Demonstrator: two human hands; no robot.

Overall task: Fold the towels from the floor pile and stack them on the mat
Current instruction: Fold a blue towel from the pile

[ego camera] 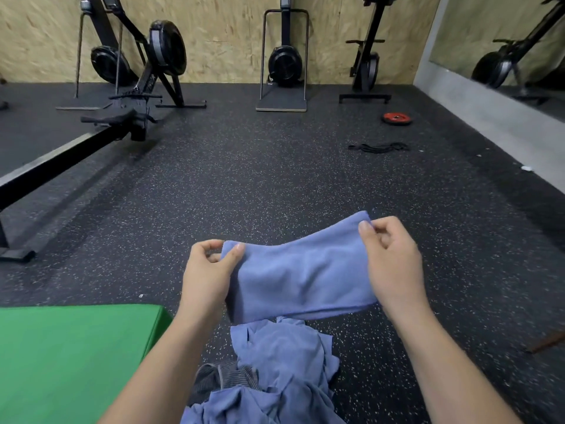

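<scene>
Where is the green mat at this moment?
In the head view the green mat lies on the floor at the lower left, just left of the pile of blue towels.

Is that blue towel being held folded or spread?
Folded: the towel is a doubled band, its ends pinched by the left hand and right hand.

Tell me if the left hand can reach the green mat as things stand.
Probably yes. The left hand, pinching the blue towel by a corner, hangs just right of the green mat, and nothing stands between them. It would carry the towel along.
</scene>
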